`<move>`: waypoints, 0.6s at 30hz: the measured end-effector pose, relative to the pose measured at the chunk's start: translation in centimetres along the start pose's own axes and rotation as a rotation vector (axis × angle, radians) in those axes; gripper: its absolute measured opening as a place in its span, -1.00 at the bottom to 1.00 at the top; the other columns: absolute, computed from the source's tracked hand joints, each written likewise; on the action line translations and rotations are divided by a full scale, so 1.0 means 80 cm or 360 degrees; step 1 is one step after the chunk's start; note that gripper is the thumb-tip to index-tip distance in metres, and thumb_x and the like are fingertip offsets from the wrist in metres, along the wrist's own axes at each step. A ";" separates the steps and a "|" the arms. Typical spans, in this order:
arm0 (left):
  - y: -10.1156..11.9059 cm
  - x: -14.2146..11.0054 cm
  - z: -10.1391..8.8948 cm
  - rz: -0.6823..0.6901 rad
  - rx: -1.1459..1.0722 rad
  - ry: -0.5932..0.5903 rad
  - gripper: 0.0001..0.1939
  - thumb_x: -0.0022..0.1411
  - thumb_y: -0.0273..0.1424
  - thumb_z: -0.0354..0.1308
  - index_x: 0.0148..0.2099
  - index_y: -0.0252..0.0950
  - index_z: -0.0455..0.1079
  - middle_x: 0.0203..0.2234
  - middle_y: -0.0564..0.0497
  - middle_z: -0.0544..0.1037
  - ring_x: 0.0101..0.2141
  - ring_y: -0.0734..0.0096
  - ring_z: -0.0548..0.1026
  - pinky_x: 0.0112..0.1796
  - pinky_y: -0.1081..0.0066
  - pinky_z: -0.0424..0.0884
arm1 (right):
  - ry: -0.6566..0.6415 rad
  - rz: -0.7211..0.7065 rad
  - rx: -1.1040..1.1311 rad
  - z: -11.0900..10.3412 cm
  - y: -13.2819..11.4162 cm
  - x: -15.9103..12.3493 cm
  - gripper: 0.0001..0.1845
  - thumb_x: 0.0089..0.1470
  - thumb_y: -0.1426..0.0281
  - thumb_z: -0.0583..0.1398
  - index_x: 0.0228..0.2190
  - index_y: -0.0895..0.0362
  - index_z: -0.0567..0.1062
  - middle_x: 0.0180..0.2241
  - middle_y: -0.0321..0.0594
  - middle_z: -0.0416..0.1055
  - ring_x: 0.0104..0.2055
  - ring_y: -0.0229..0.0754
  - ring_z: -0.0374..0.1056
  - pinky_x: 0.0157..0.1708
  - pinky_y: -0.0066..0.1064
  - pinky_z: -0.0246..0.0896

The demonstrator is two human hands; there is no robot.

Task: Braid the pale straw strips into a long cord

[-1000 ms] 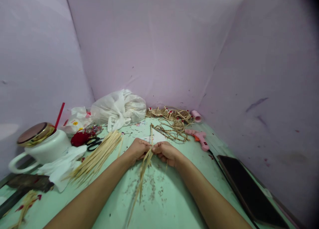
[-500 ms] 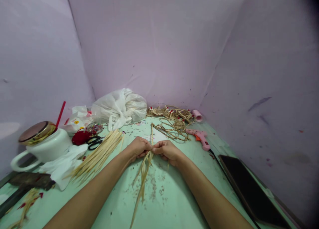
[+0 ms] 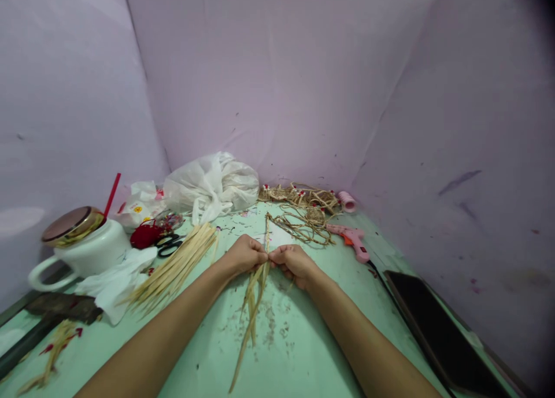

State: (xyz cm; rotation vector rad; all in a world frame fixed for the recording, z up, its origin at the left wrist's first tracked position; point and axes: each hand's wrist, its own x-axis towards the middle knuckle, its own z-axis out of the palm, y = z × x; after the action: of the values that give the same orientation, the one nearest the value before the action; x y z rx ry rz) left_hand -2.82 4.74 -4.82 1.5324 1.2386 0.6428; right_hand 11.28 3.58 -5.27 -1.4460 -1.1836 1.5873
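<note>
My left hand (image 3: 248, 255) and my right hand (image 3: 291, 263) meet over the middle of the table, fingertips almost touching. Both pinch a braid of dry straw-coloured fibre strips (image 3: 267, 231). Its narrow braided part runs away from me and lies on the table beyond my fingers. Loose strips (image 3: 250, 328) hang from the pinch toward me, one much longer than the others. Left of my left hand lies a sheaf of loose pale strips (image 3: 177, 265). Beyond my right hand sit finished-looking woven pieces and coiled braided cord (image 3: 306, 224).
On the left stand a white mug (image 3: 97, 253), a hammer (image 3: 63, 307), red yarn (image 3: 146, 235), black scissors (image 3: 169, 246) and a white cloth (image 3: 115, 285). A plastic bag (image 3: 212, 187) rests at the back. On the right lie a pink glue gun (image 3: 350, 239), a pink spool (image 3: 346, 202) and a dark phone-like slab (image 3: 442, 334).
The view has shifted slightly, moving the scene a little to the right. Both hands keep their pinch on the braid, while the loose strips below hang in a slightly different spread.
</note>
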 end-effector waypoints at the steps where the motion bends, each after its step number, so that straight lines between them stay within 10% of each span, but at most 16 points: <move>1: -0.001 0.000 0.000 0.0047 0.0083 0.0004 -0.87 -0.18 -0.44 0.02 -0.67 -0.37 0.29 -0.88 0.17 0.14 -0.78 0.64 0.05 -0.70 0.54 -0.03 | 0.0009 0.0007 -0.0009 0.001 0.000 0.000 -0.83 -0.21 0.47 0.13 -0.74 0.20 0.29 -0.85 -0.43 0.06 -0.83 -0.48 -0.21 -0.82 -0.54 -0.42; 9: -0.001 -0.008 0.005 0.0353 0.0695 0.0102 -0.76 -0.17 -0.48 -0.05 -0.57 -0.41 0.44 -0.75 0.11 0.27 -0.63 0.57 0.18 -0.59 0.56 0.05 | 0.0147 0.0046 -0.0203 0.008 -0.002 -0.003 -0.84 -0.26 0.52 0.12 -0.77 0.20 0.31 -0.89 -0.44 -0.02 -0.82 -0.48 -0.24 -0.79 -0.52 -0.40; 18: 0.024 -0.018 -0.006 -0.0148 0.0882 0.0215 -0.88 -0.22 -0.43 0.07 -0.65 -0.37 0.37 -0.81 0.09 0.20 -0.65 0.51 0.21 -0.60 0.52 0.04 | 0.0113 0.0024 -0.0245 0.009 -0.005 -0.008 -0.85 -0.28 0.53 0.11 -0.77 0.21 0.33 -0.90 -0.44 -0.02 -0.80 -0.47 -0.19 -0.76 -0.53 -0.31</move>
State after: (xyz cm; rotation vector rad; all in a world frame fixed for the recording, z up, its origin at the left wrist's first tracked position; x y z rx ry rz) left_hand -2.95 3.63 -2.59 1.8861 1.6757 0.3576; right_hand 10.62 3.02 -4.68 -1.5988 -1.2794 1.4691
